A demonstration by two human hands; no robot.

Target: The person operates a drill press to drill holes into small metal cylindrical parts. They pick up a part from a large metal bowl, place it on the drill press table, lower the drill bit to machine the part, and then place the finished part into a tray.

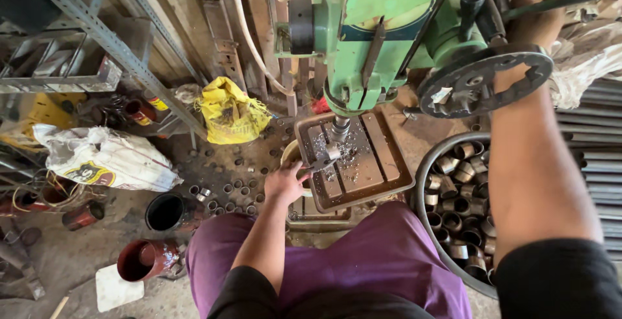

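On the far left, a white printed sack [103,158] is lying on the floor [58,260] beside a steel angle rack [78,47], and open red-brown cylinders [146,259] are standing near it, out of the working zone. A yellow bag [228,113] is slumping against the wall behind scattered short metal rings [227,189], which are lying loose on the floor, apparently dropped within arm's reach of the machine.

The person, seated in purple trousers [382,254], is extending the left hand [284,183] to the front left corner of the drill table [382,157]. Its fingers are curling around a small clamp tool [322,161]; exactly how tightly they are pinching it cannot be told, since the hand is seen from behind. The clamp is holding a small metal workpiece [334,153] directly beneath the drill chuck [340,126], so that the part is sitting in line with the spindle while the hand is keeping clear of the bit. Bright metal chips [346,150] are lying on the slotted surface around it.

The green drill press [382,27] is standing above the table. To its right, the right hand [528,30] is reaching up to the feed lever [564,0] behind the black handwheel [486,82]; the fingers appear to be wrapping around the lever, though the grip is partly hidden. A round metal basin [424,183] full of short tube sections [457,170] is sitting just beside the right knee, close at hand.
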